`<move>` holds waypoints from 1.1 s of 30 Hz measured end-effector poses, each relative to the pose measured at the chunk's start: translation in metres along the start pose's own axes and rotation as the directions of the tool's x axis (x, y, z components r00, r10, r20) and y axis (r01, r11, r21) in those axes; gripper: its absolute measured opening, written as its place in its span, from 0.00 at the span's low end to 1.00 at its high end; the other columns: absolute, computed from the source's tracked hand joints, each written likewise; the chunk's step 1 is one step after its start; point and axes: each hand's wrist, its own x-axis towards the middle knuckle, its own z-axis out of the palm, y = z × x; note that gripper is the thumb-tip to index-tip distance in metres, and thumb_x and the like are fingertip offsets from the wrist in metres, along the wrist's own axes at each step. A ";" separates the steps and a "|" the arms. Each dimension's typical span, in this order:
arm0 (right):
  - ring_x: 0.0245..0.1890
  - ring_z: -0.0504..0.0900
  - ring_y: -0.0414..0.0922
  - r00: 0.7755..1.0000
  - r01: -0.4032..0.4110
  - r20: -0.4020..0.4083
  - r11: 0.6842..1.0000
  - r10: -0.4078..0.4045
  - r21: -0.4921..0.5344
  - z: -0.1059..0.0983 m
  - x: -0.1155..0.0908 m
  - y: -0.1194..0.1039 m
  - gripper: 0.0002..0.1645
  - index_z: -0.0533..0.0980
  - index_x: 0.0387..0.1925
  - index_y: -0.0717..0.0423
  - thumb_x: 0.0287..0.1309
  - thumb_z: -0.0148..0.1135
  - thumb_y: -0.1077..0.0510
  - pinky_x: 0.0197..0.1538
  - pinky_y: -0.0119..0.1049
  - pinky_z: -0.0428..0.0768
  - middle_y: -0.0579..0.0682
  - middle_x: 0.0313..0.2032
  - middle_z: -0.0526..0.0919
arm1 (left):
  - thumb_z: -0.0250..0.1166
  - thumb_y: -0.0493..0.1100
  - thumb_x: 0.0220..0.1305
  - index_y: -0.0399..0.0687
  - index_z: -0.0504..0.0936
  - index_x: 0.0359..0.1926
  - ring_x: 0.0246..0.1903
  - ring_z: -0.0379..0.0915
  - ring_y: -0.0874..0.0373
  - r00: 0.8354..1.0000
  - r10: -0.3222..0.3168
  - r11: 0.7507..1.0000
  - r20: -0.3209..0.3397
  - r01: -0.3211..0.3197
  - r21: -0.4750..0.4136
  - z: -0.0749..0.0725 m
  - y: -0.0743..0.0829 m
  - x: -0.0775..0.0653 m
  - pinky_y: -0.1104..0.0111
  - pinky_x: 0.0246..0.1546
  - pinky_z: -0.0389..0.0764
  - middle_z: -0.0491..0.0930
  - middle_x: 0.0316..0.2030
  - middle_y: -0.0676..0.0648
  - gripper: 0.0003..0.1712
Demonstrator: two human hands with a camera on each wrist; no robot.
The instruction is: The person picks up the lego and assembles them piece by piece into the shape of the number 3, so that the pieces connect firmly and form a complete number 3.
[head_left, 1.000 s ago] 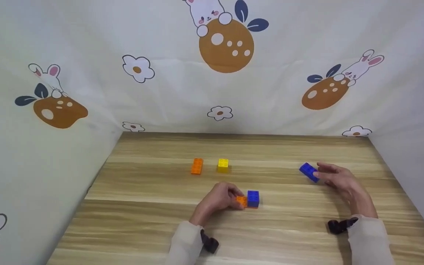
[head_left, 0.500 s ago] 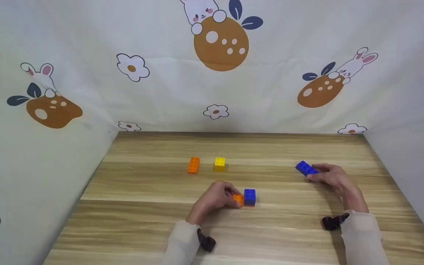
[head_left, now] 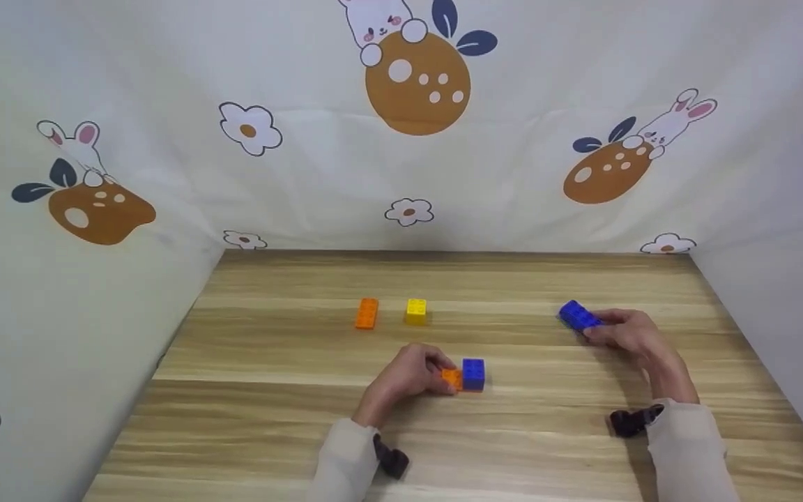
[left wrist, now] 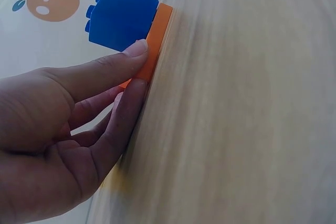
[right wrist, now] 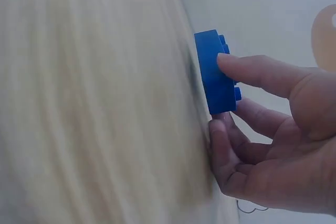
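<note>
My left hand [head_left: 412, 369] pinches the near end of a flat orange building brick [head_left: 451, 378] between thumb and fingers, low at the table. On the orange brick's other end sits a squarish blue brick [head_left: 473, 374], its studs up; the left wrist view shows this blue brick [left wrist: 123, 18] just past the thumb tip. Farther right, my right hand [head_left: 631, 335] holds a long blue brick [head_left: 578, 316] by its right end. The right wrist view has the thumb against the side of this long brick [right wrist: 214, 74], which is at or just above the table; I cannot tell which.
Another flat orange brick [head_left: 366, 314] and a yellow brick [head_left: 416, 312] lie toward the back, left of centre. A wooden table [head_left: 269, 432] spreads beneath, bordered at the back and sides by a printed cloth [head_left: 311, 188].
The right thumb and fingers have settled on the long blue brick, which has turned slightly and shifted a little away from the person. The left hand keeps its grip, with the whole view slightly shifted.
</note>
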 end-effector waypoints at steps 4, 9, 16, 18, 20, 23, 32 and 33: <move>0.58 0.73 0.52 0.999 0.032 -0.005 0.999 -0.032 -0.001 -0.002 -0.007 -0.011 0.42 0.66 0.69 0.66 0.60 0.70 0.50 0.54 0.38 0.73 0.70 0.66 0.71 | 0.81 0.41 0.47 0.50 0.88 0.40 0.33 0.75 0.59 1.000 0.006 1.000 -0.004 -0.006 0.004 -0.001 0.001 -0.001 0.70 0.36 0.78 0.84 0.36 0.51 0.16; 0.54 0.77 0.48 0.995 0.099 -0.021 0.995 -0.099 0.008 -0.003 -0.017 -0.030 0.43 0.65 0.71 0.64 0.62 0.68 0.47 0.54 0.38 0.75 0.69 0.65 0.73 | 0.81 0.41 0.47 0.50 0.89 0.40 0.34 0.74 0.59 1.000 0.017 1.000 -0.001 -0.017 0.002 -0.002 0.000 -0.001 0.70 0.37 0.77 0.84 0.36 0.52 0.16; 0.52 0.80 0.42 0.977 0.210 -0.030 0.978 -0.209 0.016 0.004 -0.036 -0.055 0.42 0.68 0.69 0.59 0.59 0.71 0.45 0.54 0.37 0.74 0.67 0.63 0.76 | 0.81 0.38 0.47 0.45 0.88 0.39 0.29 0.73 0.62 0.997 0.083 0.997 -0.004 -0.083 0.002 -0.003 -0.004 -0.002 0.73 0.32 0.76 0.84 0.33 0.50 0.16; 0.53 0.81 0.43 0.974 0.225 -0.037 0.974 -0.225 0.017 0.006 -0.042 -0.061 0.41 0.69 0.69 0.58 0.59 0.71 0.44 0.54 0.36 0.75 0.66 0.62 0.77 | 0.80 0.38 0.48 0.44 0.88 0.40 0.29 0.73 0.62 0.996 0.089 0.996 -0.001 -0.089 0.006 -0.003 -0.004 -0.002 0.73 0.32 0.76 0.84 0.33 0.50 0.16; 0.55 0.80 0.47 0.971 0.237 -0.042 0.971 -0.236 0.011 0.008 -0.047 -0.066 0.41 0.70 0.68 0.58 0.59 0.71 0.44 0.54 0.35 0.77 0.65 0.62 0.77 | 0.80 0.38 0.48 0.45 0.88 0.40 0.29 0.73 0.62 0.997 0.078 0.997 0.003 -0.078 0.007 -0.003 -0.004 -0.002 0.73 0.32 0.77 0.84 0.33 0.51 0.16; 0.59 0.79 0.54 0.966 0.256 -0.044 0.967 -0.256 0.004 0.012 -0.054 -0.073 0.41 0.70 0.68 0.58 0.60 0.70 0.43 0.55 0.36 0.78 0.65 0.63 0.77 | 0.80 0.39 0.48 0.47 0.88 0.39 0.31 0.74 0.61 0.998 0.056 0.998 0.006 -0.056 0.008 -0.002 -0.003 -0.002 0.71 0.34 0.78 0.84 0.34 0.51 0.15; 0.55 0.81 0.54 0.942 0.331 -0.054 0.944 -0.330 -0.002 0.025 -0.073 -0.090 0.36 0.72 0.66 0.57 0.61 0.70 0.47 0.50 0.33 0.81 0.65 0.60 0.79 | 0.80 0.39 0.49 0.48 0.88 0.40 0.34 0.75 0.59 0.999 0.034 0.999 0.008 -0.034 0.009 0.000 -0.001 0.001 0.68 0.39 0.80 0.84 0.36 0.51 0.15; 0.54 0.82 0.54 0.939 0.341 -0.050 0.940 -0.341 0.000 0.027 -0.076 -0.093 0.35 0.73 0.66 0.57 0.61 0.70 0.48 0.49 0.32 0.81 0.65 0.59 0.79 | 0.80 0.39 0.49 0.48 0.88 0.40 0.34 0.75 0.59 0.999 0.033 0.999 0.008 -0.033 0.008 0.001 -0.001 0.001 0.67 0.39 0.80 0.84 0.36 0.51 0.15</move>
